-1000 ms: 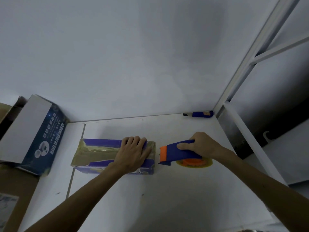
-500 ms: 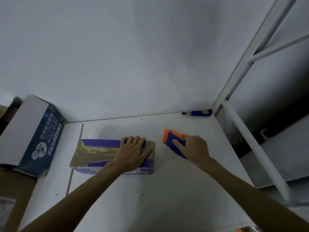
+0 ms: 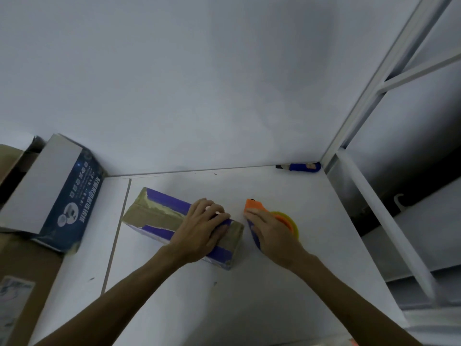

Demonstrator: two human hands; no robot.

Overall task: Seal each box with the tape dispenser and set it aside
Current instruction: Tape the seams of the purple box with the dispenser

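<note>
Your left hand (image 3: 199, 231) lies flat on the near right end of the purple box (image 3: 159, 216), palm down, fingers straight and spread across its top, pressing it onto the white surface (image 3: 224, 295). The box lies at a slant, its left end farther from you, and a wide strip of brown tape (image 3: 152, 212) runs along its top and over both ends.

Your right hand (image 3: 272, 231) grips the tape dispenser (image 3: 254, 207) just beside the box's right end, apart from it by a narrow gap. Your fingers cover the blue body; the orange nose sticks out beyond your fingertips, pointing away from you, and the yellow-edged tape roll (image 3: 293, 222) shows at the right of your hand.

A blue utility knife (image 3: 303, 167) lies in the far right corner of the surface, against the wall and next to the white metal frame (image 3: 369, 96). At the left, a dark blue and white box (image 3: 69, 196) leans tilted, well apart from the purple one, with brown cardboard (image 3: 15, 270) beneath it.
</note>
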